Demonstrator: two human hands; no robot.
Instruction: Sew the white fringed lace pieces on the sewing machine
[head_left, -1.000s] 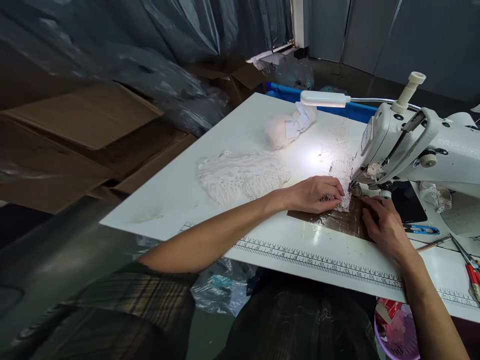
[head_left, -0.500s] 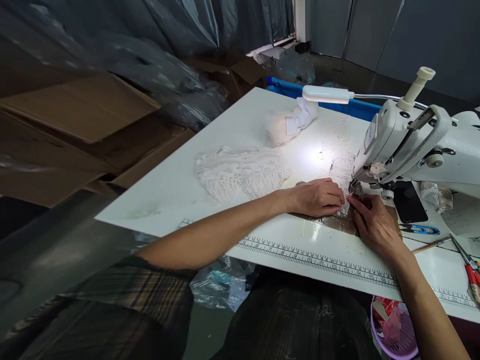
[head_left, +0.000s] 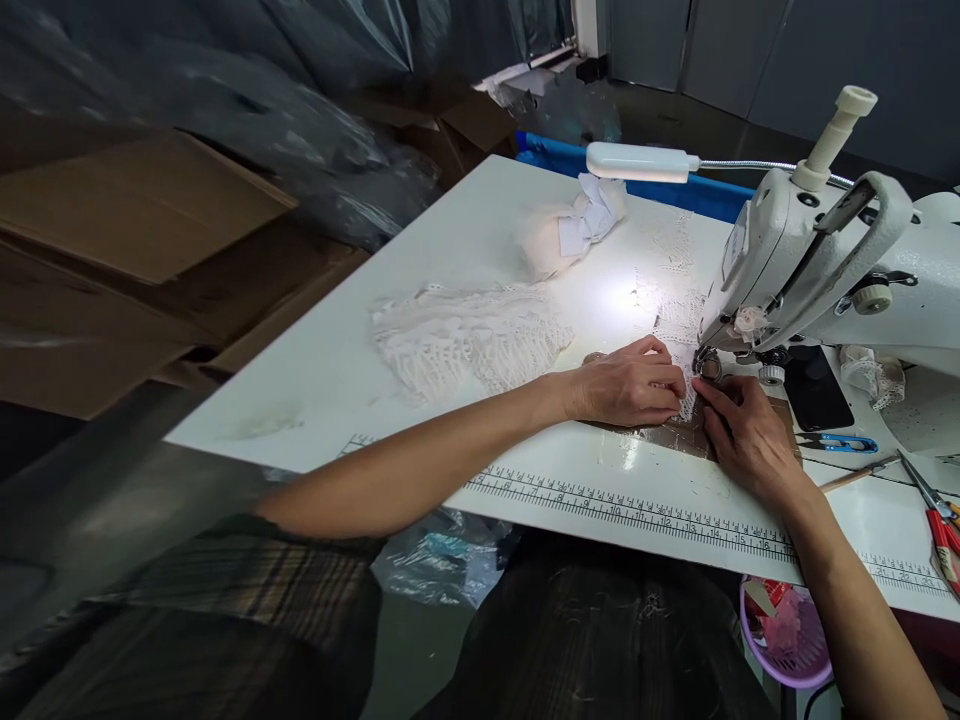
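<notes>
A strip of white lace trim (head_left: pixel 688 398) lies under the presser-foot area of a white sewing machine (head_left: pixel 757 265). My left hand (head_left: pixel 634 385) rests on the left side of the lace, its fingers curled together and closed on the edge. From the right, my right hand (head_left: pixel 750 435) has thumb and forefinger closed at the lace, close to the needle area. Its fingertips partly hide the fabric there. Beneath both hands is a brown patch (head_left: pixel 675 437) on the table. More lace runs back behind the machine's needle.
Gathered lace pieces (head_left: pixel 472 335) and a pale fabric bundle (head_left: pixel 574 230) lie on the white table (head_left: pixel 300 400). A lamp (head_left: pixel 641 162) hangs overhead. At right are a phone (head_left: pixel 817 388), blue thread snips (head_left: pixel 836 443) and red-handled scissors (head_left: pixel 941 545). Below stands a purple basket (head_left: pixel 795 670).
The whole view has shifted slightly, so the table and machine sit a little higher and further left. Both hands keep nearly the same place at the lace.
</notes>
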